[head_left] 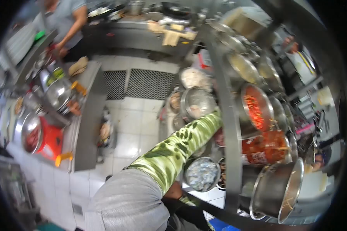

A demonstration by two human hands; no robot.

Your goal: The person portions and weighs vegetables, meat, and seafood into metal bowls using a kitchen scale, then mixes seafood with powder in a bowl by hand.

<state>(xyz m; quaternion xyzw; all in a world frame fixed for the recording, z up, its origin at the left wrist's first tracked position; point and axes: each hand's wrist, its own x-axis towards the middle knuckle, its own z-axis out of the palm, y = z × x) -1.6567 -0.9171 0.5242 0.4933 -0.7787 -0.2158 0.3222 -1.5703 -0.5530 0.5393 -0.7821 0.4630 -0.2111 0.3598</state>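
Note:
My left arm, in a green patterned sleeve, stretches across the view toward a metal rack. Its hand is hidden behind the rack's upright post. Just beside the sleeve's end is a steel bowl with something pale at its bottom. Partly covered by that arm, my right hand is low in the view; its fingers are hidden. To its right stands a round metal bowl of whitish-blue pieces. Beyond the post, a steel pot holds red and orange chopped pieces.
A large deep pot stands on the rack, near a clear container of red-brown contents. At left, a steel counter carries bowls and a red container. Another person stands at the back left. Floor grates lie ahead.

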